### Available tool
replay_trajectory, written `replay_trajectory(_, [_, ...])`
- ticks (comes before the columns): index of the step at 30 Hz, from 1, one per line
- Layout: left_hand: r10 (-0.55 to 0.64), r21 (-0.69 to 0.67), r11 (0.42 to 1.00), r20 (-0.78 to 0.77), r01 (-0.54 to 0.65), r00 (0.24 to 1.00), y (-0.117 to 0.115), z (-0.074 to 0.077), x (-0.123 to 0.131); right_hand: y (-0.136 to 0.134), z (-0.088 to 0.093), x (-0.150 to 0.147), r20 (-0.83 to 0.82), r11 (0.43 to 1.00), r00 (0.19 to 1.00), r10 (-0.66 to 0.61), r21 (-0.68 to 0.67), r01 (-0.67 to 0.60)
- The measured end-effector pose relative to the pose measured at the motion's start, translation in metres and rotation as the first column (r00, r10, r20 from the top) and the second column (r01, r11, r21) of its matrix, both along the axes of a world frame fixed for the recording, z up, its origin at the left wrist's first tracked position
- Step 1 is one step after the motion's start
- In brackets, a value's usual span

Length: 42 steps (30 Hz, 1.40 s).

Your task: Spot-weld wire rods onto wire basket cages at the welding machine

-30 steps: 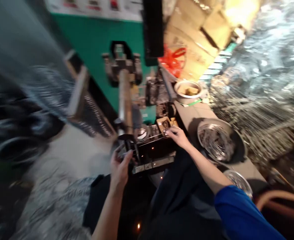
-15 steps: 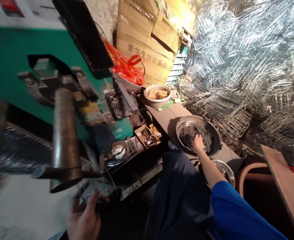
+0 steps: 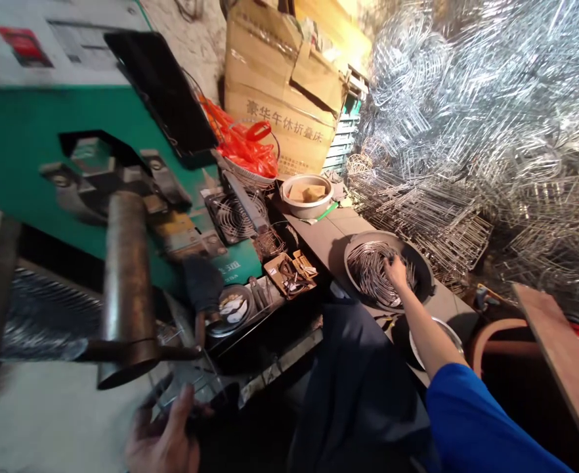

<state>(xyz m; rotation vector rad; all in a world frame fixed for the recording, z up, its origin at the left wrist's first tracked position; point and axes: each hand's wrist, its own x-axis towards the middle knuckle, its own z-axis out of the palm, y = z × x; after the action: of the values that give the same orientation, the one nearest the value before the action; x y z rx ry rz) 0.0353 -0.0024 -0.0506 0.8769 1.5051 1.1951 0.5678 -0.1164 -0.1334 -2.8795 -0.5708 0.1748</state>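
Observation:
My right hand (image 3: 396, 272) reaches into a dark round basin (image 3: 425, 263) full of short bent metal wires (image 3: 371, 270); its fingers curl down among the wires, and what they grip is hidden. My left hand (image 3: 164, 440) is at the bottom edge, blurred, fingers partly spread beside a wire piece (image 3: 191, 381) on the machine's work plate. Just above it stands the brown cylinder (image 3: 125, 289) of the green machine (image 3: 38, 138).
A second metal bowl (image 3: 454, 336) sits nearer me, by my right forearm. A small box of parts (image 3: 289, 269), a fan grille (image 3: 233, 217), a beige bowl (image 3: 306, 194), cardboard boxes (image 3: 279, 98) and an orange bag (image 3: 245, 144) lie behind. Heaps of wire frames (image 3: 491, 131) fill the right.
My right hand went from the machine's plate to the wire basin and now sits a little higher in it. The view swung right. My left hand dropped towards the bottom edge.

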Motion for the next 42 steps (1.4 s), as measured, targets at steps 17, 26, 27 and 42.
replay_trajectory(17, [-0.092, 0.007, 0.996, 0.113, 0.091, 0.989, -0.052, -0.013, -0.018, 0.07, 0.146, -0.195, -0.012, 0.35, 0.596, 0.803, 0.819, -0.455])
replay_trajectory(26, [-0.108, 0.074, 0.993, 0.292, 0.09, 0.95, -0.065, -0.01, -0.021, 0.093, 0.101, -0.297, -0.141, 0.308, 0.409, 0.902, 0.872, -0.38])
replay_trajectory(27, [-0.112, 0.083, 0.992, 0.312, 0.091, 0.943, -0.063, -0.012, -0.022, 0.096, 0.097, -0.3, -0.147, 0.309, 0.394, 0.907, 0.869, -0.387])
replay_trajectory(42, [-0.139, 0.107, 0.989, 0.427, 0.103, 0.893, -0.054, -0.018, -0.012, 0.111, 0.07, -0.286, -0.203, 0.362, 0.383, 0.901, 0.839, -0.407])
